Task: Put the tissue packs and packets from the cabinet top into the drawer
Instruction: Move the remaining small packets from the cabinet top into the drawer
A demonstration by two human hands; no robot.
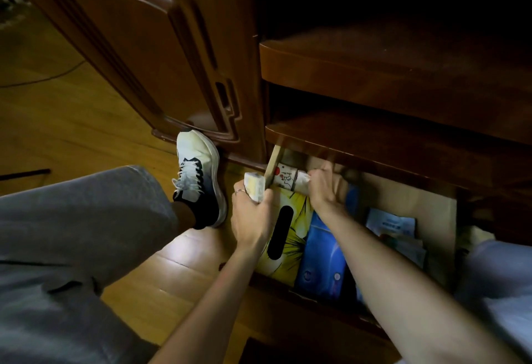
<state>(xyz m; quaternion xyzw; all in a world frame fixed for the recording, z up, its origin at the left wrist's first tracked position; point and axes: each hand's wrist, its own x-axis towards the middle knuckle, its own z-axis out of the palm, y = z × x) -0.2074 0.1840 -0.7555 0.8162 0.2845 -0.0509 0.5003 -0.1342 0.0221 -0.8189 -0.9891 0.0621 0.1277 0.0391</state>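
Lower centre: drawer [440, 205] open, already holding yellow tissue box [299, 219], blue pack [322, 260], paper packets [394, 228] at right.

Left hand [252, 217], grip closed round yellow-white tissue pack [254, 186], held at drawer's left edge, not yet inside.

Right hand [325, 188], grip closed on white printed pack [288, 179], pushing it toward drawer's far left corner.

Judgement: loading well advanced; two packs in hand remain. Cabinet top out of frame; further remainder unknown.

Upper frame: dark shelves [403, 75].

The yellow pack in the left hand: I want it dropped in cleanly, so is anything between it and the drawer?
Partly. The yellow pack hovers outside the drawer's left wall; the yellow tissue box already fills that side.
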